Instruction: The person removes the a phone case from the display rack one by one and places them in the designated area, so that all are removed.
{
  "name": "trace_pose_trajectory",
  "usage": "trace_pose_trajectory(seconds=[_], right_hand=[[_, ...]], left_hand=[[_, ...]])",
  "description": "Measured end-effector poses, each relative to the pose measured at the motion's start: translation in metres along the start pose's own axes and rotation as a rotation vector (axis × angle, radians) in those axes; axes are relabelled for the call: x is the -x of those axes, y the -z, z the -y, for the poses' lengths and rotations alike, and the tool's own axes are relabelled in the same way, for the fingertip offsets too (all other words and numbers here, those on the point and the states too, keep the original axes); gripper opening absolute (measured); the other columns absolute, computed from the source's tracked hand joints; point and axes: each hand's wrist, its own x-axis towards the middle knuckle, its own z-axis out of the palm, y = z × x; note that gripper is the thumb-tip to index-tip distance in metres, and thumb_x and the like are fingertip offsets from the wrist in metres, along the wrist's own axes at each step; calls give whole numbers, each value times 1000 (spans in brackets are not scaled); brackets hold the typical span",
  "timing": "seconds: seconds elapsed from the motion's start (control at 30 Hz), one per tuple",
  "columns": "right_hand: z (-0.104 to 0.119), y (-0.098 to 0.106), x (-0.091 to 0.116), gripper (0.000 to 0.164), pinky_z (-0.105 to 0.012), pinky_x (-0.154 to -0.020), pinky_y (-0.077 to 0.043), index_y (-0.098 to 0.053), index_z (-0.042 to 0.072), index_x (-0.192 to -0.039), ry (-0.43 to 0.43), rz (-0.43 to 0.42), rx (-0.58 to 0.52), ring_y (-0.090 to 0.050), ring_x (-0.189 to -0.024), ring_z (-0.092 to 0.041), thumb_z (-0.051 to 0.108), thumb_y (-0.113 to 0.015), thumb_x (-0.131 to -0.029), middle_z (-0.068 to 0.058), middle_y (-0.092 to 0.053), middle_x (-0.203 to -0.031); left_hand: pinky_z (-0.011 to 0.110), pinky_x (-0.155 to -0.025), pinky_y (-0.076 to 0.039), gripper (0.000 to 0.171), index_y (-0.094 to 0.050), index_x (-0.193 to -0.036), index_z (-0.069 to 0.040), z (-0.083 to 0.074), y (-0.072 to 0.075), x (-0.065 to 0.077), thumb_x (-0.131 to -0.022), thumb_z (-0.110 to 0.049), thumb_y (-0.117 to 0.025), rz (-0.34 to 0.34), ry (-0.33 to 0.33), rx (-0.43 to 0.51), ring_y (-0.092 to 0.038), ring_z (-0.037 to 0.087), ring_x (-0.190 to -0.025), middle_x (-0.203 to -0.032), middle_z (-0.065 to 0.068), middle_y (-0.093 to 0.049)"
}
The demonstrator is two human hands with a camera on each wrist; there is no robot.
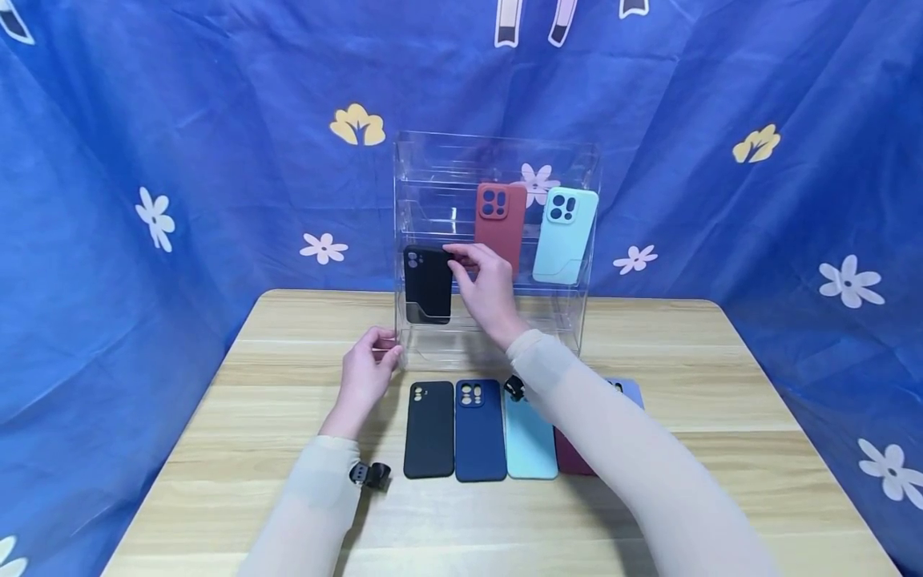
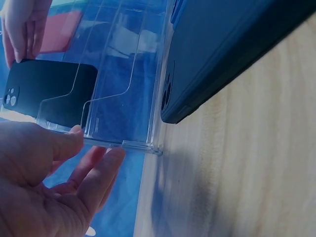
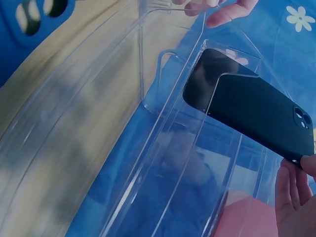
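Observation:
My right hand (image 1: 490,292) pinches the upper right corner of a black phone case (image 1: 429,284). The case leans in the left end of a middle tier of a clear plastic display rack (image 1: 497,148). In the right wrist view, the lower end of the black case (image 3: 256,111) sits behind the tier's clear front lip. My left hand (image 1: 363,375) grips the rack's lower left side edge, thumb on one side and fingers on the other in the left wrist view. A red phone case (image 1: 508,212) and a mint phone case (image 1: 566,232) stand one tier higher.
In front of the rack a row of phone cases lies on the wooden table (image 1: 238,449): black (image 1: 429,433), navy (image 1: 481,437), light blue (image 1: 532,441), maroon (image 1: 573,455) and lavender (image 1: 632,391). My right forearm partly covers the last ones. A blue patterned cloth (image 1: 252,160) hangs behind.

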Motion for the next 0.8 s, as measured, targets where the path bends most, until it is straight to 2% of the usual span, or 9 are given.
trace_pose_trajectory(seconds=[0.17,0.53,0.8], right_hand=[[1,9,4,21,-21,-80,-63,-76,9,-118,15,4,-12,-72,-89,-14,6,-71,-97,-7,-76,-107],[-1,25,13,22,-21,-81,-63,-76,9,-117,13,-46,-45,-72,-89,-14,5,-72,-96,-7,-76,-108],[5,40,9,21,-23,-78,-65,-77,6,-114,33,-102,-104,-73,-85,-16,1,-72,-94,-10,-75,-102]], left_hand=[[34,-85,-67,25,-62,-124,1,-1,1,1,-100,-4,-66,7,10,11,-72,39,-105,-118,23,-71],[32,-82,-67,25,-63,-124,1,1,-2,3,-99,-4,-67,6,4,10,-73,39,-104,-116,24,-72],[40,-89,-66,27,-61,-126,3,1,1,-2,-100,-4,-65,17,-5,1,-71,41,-107,-119,25,-70]])
